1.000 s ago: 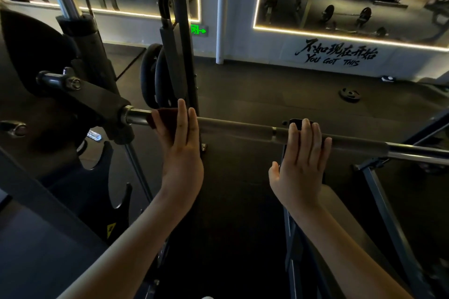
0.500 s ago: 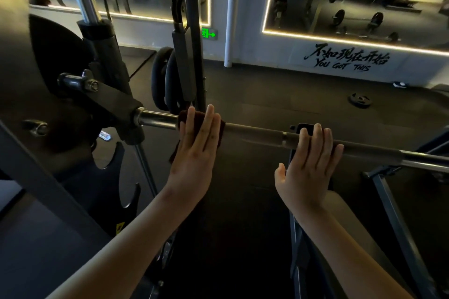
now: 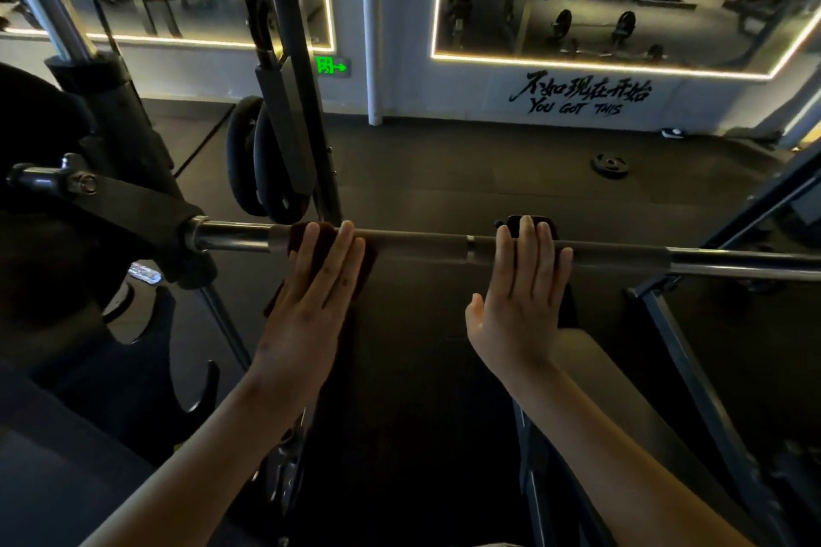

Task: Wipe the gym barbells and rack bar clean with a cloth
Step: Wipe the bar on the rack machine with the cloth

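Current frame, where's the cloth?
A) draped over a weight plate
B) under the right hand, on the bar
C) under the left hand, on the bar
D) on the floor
C: the left hand presses the dark red cloth flat against the bar, while the right hand rests on bare metal.

I'm reaching both arms forward: my left hand [image 3: 311, 302] is lying flat, fingers straight together; my right hand [image 3: 520, 302] likewise, thumb splayed left.

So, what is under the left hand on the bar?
A dark red cloth lies under the left hand, draped over the bar. The bar beneath the cloth is covered, unseen.
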